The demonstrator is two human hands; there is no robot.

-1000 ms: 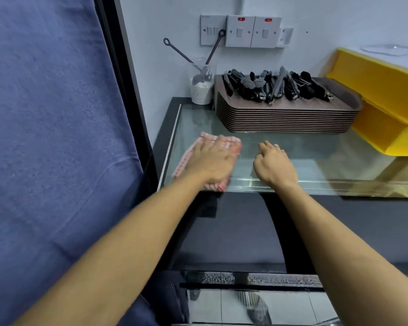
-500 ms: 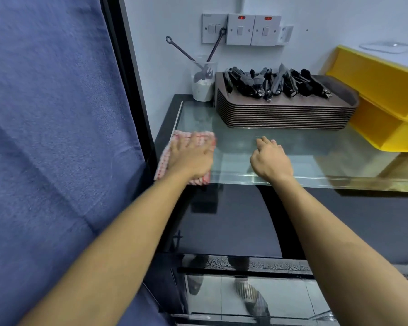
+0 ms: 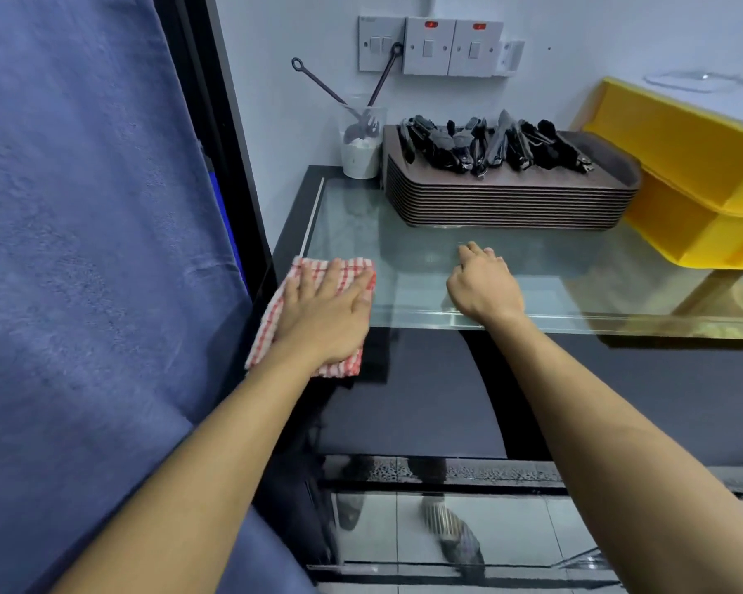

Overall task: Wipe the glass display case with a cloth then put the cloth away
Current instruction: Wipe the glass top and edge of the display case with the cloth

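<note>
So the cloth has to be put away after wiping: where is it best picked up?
Probably at its near edge, from above. The checked cloth lies flat under the left hand at the front left corner of the glass top, and that edge overhangs the front, so fingers could curl under there. The right hand rests beside it on the glass.

I am looking down at the glass top of the display case, framed by a black edge. A red-checked cloth is lying at its front left corner, overhanging the edge. At the back, a stack of brown trays is sitting on the glass, with a clear cup just beside it on the left. A yellow bin is resting at the right.
</note>
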